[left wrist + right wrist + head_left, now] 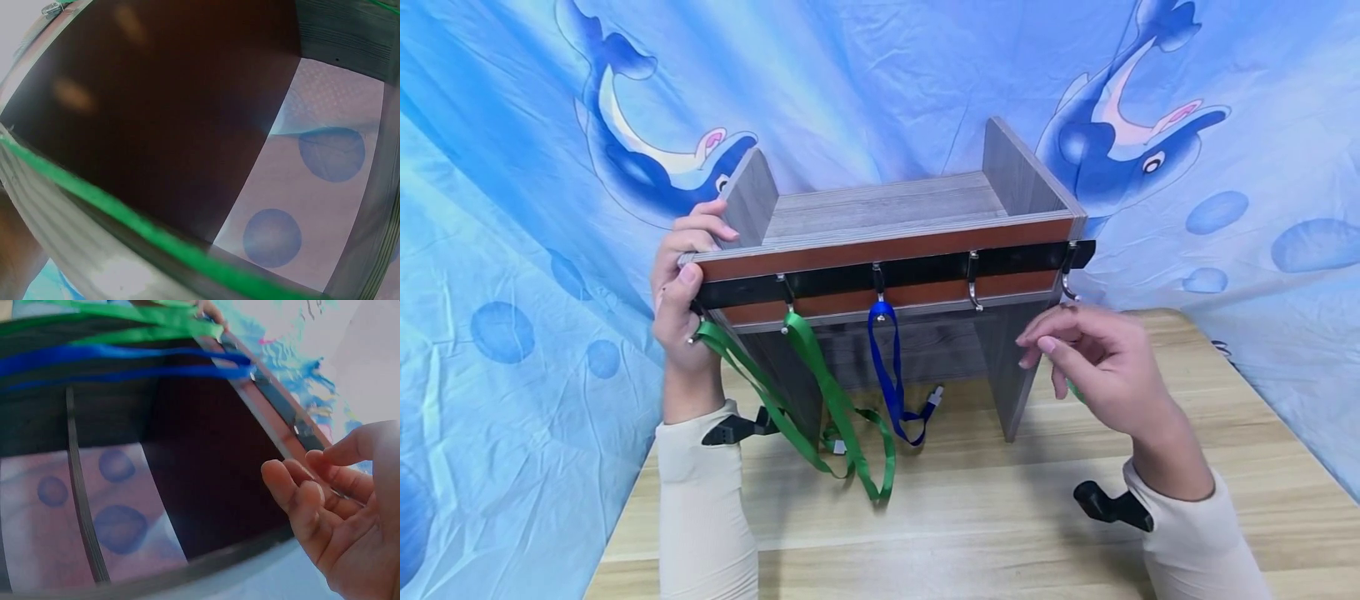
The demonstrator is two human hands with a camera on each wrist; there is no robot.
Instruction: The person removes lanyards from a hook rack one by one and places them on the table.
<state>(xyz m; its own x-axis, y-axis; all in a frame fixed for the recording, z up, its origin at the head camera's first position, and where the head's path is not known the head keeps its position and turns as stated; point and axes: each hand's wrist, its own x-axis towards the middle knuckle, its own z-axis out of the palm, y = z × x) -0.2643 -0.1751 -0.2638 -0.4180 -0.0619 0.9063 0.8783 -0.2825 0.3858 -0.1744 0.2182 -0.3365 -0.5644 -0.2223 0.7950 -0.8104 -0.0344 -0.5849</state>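
Head view first: the left hand (pixel 681 292) grips the left end of the wooden shelf (pixel 887 208) on the table (pixel 1000 517), and green straps (pixel 820 383) and a blue strap (pixel 887 367) hang from its hooks. Left wrist view shows only the shelf's dark underside (pixel 156 112) and one green strap (pixel 125 215). Right wrist view shows the right hand (pixel 340 512) loose and holding nothing beside the hook rail (pixel 275 406), so keeping the shelf still with the left hand looks wise.

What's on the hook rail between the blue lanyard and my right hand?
In the head view, one bare hook hangs on the rail between the blue lanyard and the right hand; nothing hangs from it.
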